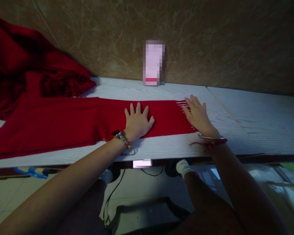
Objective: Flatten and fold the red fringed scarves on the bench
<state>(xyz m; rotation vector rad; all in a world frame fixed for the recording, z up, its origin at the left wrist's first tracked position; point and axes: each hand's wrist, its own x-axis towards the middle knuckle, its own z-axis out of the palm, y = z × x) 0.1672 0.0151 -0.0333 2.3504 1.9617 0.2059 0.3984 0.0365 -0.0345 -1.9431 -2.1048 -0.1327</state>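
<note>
A long red scarf (63, 120) lies flat across the white wood-grain table (161, 147), its fringe (186, 114) at the right end. My left hand (138, 121) rests palm down on the scarf right of its middle, fingers spread, with a ring on one finger and a watch and beads at the wrist. Over the fringe lies my right hand (198, 116), fingers apart and nothing gripped; a bangle and red cord circle that wrist. Part of the scarf under both hands is hidden.
Bunched red cloth (39, 65) is heaped at the back left. A pixelated pink object (153, 63) stands against the brown marbled wall (222, 42) at the table's back edge. Below the front edge are my legs, a black cable (114, 189) and a blue item (33, 172).
</note>
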